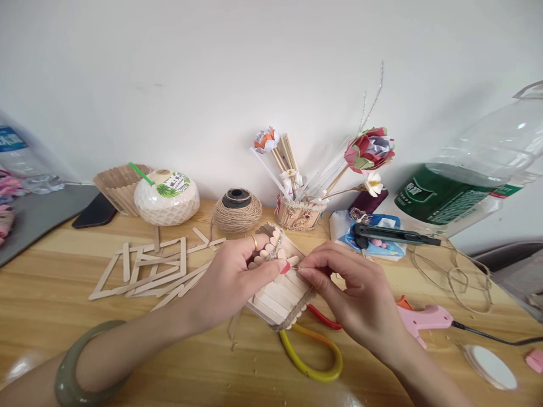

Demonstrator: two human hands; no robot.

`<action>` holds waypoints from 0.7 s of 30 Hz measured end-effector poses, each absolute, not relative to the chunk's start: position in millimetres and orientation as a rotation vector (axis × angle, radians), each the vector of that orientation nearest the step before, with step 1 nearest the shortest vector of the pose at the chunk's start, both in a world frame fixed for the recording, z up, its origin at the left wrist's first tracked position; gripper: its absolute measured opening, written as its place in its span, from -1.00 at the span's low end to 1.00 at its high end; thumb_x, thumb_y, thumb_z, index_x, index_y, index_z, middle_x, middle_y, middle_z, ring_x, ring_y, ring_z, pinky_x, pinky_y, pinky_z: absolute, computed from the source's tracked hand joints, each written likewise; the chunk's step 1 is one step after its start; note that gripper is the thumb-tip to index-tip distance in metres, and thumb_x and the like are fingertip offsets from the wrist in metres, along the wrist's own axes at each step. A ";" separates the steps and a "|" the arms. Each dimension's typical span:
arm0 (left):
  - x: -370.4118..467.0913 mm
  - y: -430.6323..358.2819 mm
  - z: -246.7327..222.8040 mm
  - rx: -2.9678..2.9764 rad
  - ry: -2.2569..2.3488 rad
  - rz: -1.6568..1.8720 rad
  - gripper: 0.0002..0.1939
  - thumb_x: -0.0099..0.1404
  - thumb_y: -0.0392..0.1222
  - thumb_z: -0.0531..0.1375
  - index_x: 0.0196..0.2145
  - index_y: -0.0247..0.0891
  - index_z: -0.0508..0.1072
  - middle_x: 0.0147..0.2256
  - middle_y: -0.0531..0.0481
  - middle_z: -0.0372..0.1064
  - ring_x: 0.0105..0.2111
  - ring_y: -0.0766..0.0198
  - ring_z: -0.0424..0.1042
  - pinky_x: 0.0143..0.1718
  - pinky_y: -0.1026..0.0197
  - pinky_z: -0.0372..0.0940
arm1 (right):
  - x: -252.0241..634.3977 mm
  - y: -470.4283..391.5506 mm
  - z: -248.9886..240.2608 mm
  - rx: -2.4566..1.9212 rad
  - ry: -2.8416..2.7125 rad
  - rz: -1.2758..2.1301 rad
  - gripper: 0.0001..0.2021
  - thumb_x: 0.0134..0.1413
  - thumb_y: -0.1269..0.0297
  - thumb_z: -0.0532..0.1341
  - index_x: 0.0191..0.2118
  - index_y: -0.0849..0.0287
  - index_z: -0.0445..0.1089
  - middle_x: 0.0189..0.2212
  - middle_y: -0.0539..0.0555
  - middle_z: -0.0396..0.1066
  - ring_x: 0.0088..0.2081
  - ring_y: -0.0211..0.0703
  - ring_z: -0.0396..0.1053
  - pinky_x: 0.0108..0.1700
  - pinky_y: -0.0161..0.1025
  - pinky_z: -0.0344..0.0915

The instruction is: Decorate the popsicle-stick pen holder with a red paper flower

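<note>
A small craft-stick box [275, 299], with rounded stick ends and twine along its lower edge, is tilted above the table. My left hand [250, 271] grips it from the left, thumb pressed on its face. At the box's right side, my right hand [352, 282] pinches a thin strand that looks like twine between thumb and forefinger. Loose loops of twine [458, 282] lie on the table to the right. Scissors with a yellow handle [316, 376] and a red one rest partly hidden under the box. Beyond my right hand lies a pink glue gun [428, 319].
Loose craft sticks [153, 277] spread across the left. Behind stand a white coconut [167, 200] with a green straw, a twine spool [237, 212], and a decorated holder [301, 215] with paper flowers. A utility knife [394, 233] and large plastic bottle [449, 192] are at right.
</note>
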State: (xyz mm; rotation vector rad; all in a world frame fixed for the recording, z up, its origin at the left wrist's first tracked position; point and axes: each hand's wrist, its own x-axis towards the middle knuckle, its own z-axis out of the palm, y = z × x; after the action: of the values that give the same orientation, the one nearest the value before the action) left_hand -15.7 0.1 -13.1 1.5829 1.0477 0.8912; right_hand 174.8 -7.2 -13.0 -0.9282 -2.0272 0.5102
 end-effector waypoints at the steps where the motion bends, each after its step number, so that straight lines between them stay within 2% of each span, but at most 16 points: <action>1: -15.5 -0.1 -13.0 1.579 1.053 0.893 -0.80 0.27 -0.11 0.14 -0.41 -0.29 0.35 -0.54 0.16 0.06 -0.51 0.40 0.05 -0.52 0.33 0.01 | 175.1 -7.7 -14.1 -0.902 -2.043 0.474 -0.88 0.16 0.48 0.15 -0.37 0.15 0.34 -0.44 -0.01 0.37 -0.40 -0.24 0.30 -0.37 -0.28 0.23; 8: -13.6 -1.6 -11.9 1.490 1.037 0.917 -0.84 0.25 -0.14 0.15 -0.35 -0.30 0.38 -0.53 0.15 0.14 -0.52 0.41 0.08 -0.54 0.35 0.03 | 177.1 -8.3 -18.2 -0.811 -2.121 0.354 -0.86 0.17 0.55 0.11 -0.30 0.17 0.32 -0.40 0.01 0.33 -0.38 -0.25 0.29 -0.36 -0.29 0.23; 18: -11.2 0.0 -11.9 1.473 1.059 0.935 -0.85 0.22 -0.14 0.16 -0.39 -0.29 0.37 -0.55 0.15 0.14 -0.54 0.40 0.09 -0.56 0.35 0.04 | 177.7 -5.6 -17.2 -0.777 -2.174 0.441 -0.88 0.19 0.54 0.11 -0.30 0.22 0.33 -0.38 0.03 0.31 -0.35 -0.27 0.26 -0.33 -0.31 0.20; 21: -12.9 0.9 -13.1 1.485 1.079 0.956 -0.85 0.22 -0.13 0.16 -0.38 -0.28 0.38 -0.55 0.15 0.15 -0.54 0.40 0.10 -0.55 0.36 0.05 | 178.0 -4.8 -13.5 -0.771 -2.155 0.589 -0.89 0.18 0.50 0.13 -0.35 0.21 0.35 -0.40 0.03 0.33 -0.36 -0.25 0.27 -0.34 -0.30 0.21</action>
State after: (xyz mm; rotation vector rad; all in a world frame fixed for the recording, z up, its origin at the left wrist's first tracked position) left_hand -12.9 0.9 -13.1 1.4854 1.0788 0.9561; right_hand 178.0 -4.8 -13.5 -0.7711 -2.1545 0.5889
